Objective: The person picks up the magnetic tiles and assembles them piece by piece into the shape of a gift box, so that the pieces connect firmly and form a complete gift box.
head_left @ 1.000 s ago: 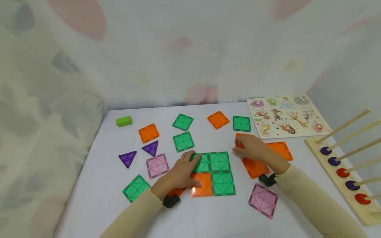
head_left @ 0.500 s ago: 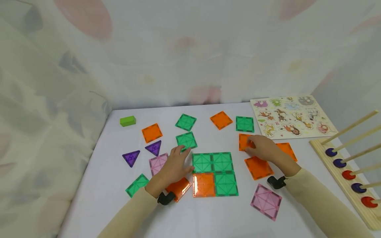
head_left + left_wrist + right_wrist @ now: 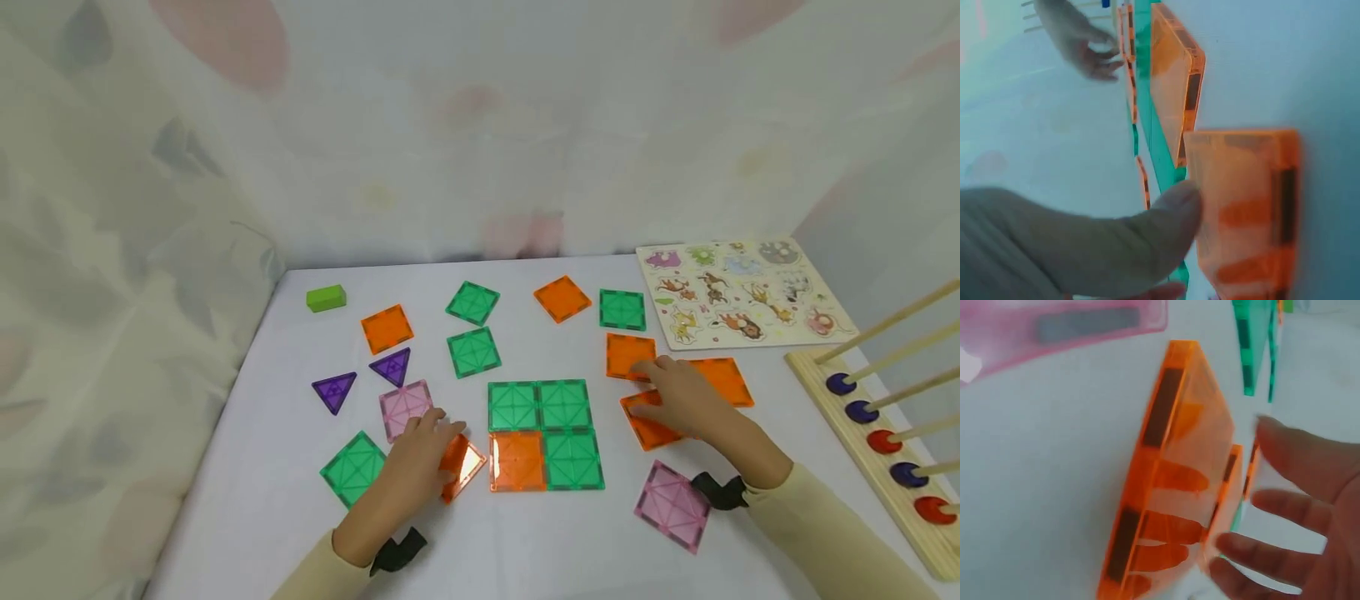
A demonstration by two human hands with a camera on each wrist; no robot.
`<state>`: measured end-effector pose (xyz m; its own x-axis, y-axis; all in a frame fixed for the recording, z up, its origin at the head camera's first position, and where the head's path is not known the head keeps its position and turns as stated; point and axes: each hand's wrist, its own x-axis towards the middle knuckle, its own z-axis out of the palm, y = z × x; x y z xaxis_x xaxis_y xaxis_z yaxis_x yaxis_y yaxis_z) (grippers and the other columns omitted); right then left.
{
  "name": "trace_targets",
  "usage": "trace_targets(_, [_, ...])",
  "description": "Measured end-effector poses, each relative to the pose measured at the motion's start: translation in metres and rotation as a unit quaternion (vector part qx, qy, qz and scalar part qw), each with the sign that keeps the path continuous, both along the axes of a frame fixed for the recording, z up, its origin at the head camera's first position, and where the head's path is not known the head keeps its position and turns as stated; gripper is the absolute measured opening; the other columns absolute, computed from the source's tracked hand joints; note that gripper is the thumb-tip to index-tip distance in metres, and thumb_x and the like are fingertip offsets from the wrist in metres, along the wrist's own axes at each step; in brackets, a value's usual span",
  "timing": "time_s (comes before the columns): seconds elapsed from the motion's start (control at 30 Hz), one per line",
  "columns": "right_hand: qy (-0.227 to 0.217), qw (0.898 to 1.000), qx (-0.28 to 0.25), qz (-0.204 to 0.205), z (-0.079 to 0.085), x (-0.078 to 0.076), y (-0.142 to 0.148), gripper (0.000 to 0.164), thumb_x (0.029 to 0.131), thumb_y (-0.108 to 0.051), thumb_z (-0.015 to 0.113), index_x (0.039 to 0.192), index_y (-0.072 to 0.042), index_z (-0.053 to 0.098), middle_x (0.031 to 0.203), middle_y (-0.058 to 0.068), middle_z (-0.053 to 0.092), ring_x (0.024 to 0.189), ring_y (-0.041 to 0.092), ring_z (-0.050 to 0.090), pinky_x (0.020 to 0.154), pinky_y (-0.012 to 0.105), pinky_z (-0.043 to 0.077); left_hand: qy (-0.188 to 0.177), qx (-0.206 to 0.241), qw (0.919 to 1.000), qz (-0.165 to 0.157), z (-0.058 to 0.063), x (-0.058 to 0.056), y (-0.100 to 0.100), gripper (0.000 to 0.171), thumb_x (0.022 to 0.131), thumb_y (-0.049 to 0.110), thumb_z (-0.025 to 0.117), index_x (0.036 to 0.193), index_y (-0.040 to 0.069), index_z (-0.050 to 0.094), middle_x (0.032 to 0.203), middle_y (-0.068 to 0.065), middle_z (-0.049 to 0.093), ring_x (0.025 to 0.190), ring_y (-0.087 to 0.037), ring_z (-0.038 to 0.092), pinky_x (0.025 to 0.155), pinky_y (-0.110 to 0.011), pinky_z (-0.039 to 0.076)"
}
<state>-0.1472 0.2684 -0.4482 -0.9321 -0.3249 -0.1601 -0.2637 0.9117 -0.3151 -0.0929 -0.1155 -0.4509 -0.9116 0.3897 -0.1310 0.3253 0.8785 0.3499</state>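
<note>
My left hand (image 3: 414, 467) is over a translucent orange square tile (image 3: 467, 472) left of the middle, covering part of it. In the left wrist view, the thumb (image 3: 1175, 203) overlaps the near orange tile (image 3: 1241, 206), and the other fingers are mostly hidden. My right hand (image 3: 678, 398) hovers with spread fingers over an orange tile (image 3: 649, 421), nothing between them; another orange tile (image 3: 630, 357) lies just beyond the fingertips. Between the hands, green tiles (image 3: 573, 460) and one orange tile (image 3: 517, 462) lie edge to edge as a two-by-two square.
A pink tile (image 3: 675, 507) lies front right, another pink tile (image 3: 406, 410) by the left fingertips. Purple triangle tiles (image 3: 334, 392), a green block (image 3: 326, 298) and several loose square tiles lie around. At right are an animal puzzle board (image 3: 750, 293) and a wooden peg rack (image 3: 847, 433).
My left hand has moved left and nearer from the two-by-two square to the orange tile. My right hand has shifted from the farther orange tile toward the nearer one, fingers now spread.
</note>
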Motion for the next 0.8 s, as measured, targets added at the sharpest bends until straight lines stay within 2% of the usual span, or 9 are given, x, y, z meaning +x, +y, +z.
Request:
trace_targets(0.07, [-0.009,1.000,0.010,0.009,0.001,0.009,0.005,0.055,0.081,-0.034,0.076,0.126,-0.008,0.058,0.115,0.020,0.056,0.094,0.034,0.054,0.081,0.050,0.049,0.006,-0.007,0.9995,-0.029,-0.002,0.004,-0.005,0.056,0.073,0.004,0.081,0.125,0.015,0.063,0.132,-0.016,0.051,0.112,-0.034,0.051,0.090,-0.046,0.052])
trace_targets(0.13, [-0.015,1.000,0.015,0.008,0.000,0.015,0.009,0.054,0.078,-0.033,0.078,0.123,-0.010,0.060,0.115,0.019,0.055,0.094,0.032,0.053,0.080,0.049,0.050,0.016,-0.009,0.9986,-0.049,-0.005,0.006,-0.009,0.055,0.072,0.002,0.081,0.123,0.017,0.065,0.129,-0.014,0.052,0.106,-0.031,0.051,0.087,-0.042,0.054])
trace_targets(0.27, [-0.011,1.000,0.012,-0.009,-0.006,0.021,0.013,0.053,0.076,-0.034,0.081,0.120,-0.011,0.062,0.110,0.015,0.054,0.090,0.027,0.050,0.075,0.043,0.050,0.038,-0.014,0.9979,-0.050,-0.012,0.006,-0.013,0.053,0.073,0.012,0.083,0.122,0.017,0.066,0.118,-0.011,0.054,0.093,-0.023,0.046,0.074,-0.032,0.050])
trace_targets(0.33, [-0.004,1.000,0.010,-0.015,-0.009,0.021,0.013,0.053,0.074,-0.034,0.081,0.118,-0.010,0.062,0.106,0.013,0.053,0.088,0.025,0.049,0.073,0.040,0.049,0.041,-0.020,0.9983,-0.036,-0.015,0.006,-0.013,0.055,0.073,0.021,0.083,0.124,0.016,0.065,0.111,-0.010,0.053,0.087,-0.020,0.043,0.067,-0.028,0.045])
trace_targets(0.43, [0.008,1.000,0.013,-0.019,-0.012,0.019,0.011,0.054,0.074,-0.035,0.082,0.117,-0.009,0.063,0.100,0.011,0.053,0.082,0.022,0.047,0.068,0.034,0.046,0.036,-0.038,0.9986,0.001,-0.019,0.007,-0.012,0.061,0.074,0.033,0.081,0.129,0.015,0.062,0.107,-0.010,0.052,0.083,-0.020,0.044,0.065,-0.027,0.045])
trace_targets(0.6, [0.015,0.999,0.026,-0.020,-0.014,0.014,0.004,0.061,0.075,-0.042,0.079,0.120,-0.005,0.062,0.099,0.012,0.053,0.076,0.020,0.046,0.062,0.029,0.042,0.034,-0.074,0.9934,0.081,-0.024,0.011,-0.003,0.070,0.078,0.049,0.073,0.131,0.006,0.058,0.109,-0.017,0.058,0.075,-0.023,0.057,0.059,-0.033,0.052])
trace_targets(0.7, [0.023,0.999,0.028,-0.020,-0.014,0.011,-0.002,0.061,0.075,-0.043,0.079,0.119,-0.004,0.062,0.098,0.012,0.053,0.077,0.021,0.046,0.063,0.029,0.043,0.046,-0.090,0.9896,0.102,-0.025,0.009,0.004,0.072,0.080,0.052,0.070,0.128,0.000,0.059,0.110,-0.021,0.062,0.071,-0.027,0.062,0.054,-0.035,0.052])
trace_targets(0.8, [0.029,0.999,0.020,-0.021,-0.015,0.009,-0.009,0.059,0.075,-0.042,0.079,0.117,-0.004,0.063,0.096,0.012,0.051,0.080,0.023,0.046,0.064,0.031,0.043,0.057,-0.096,0.9884,0.102,-0.025,0.003,0.010,0.074,0.081,0.053,0.069,0.126,-0.005,0.059,0.109,-0.023,0.064,0.067,-0.028,0.062,0.051,-0.035,0.052])
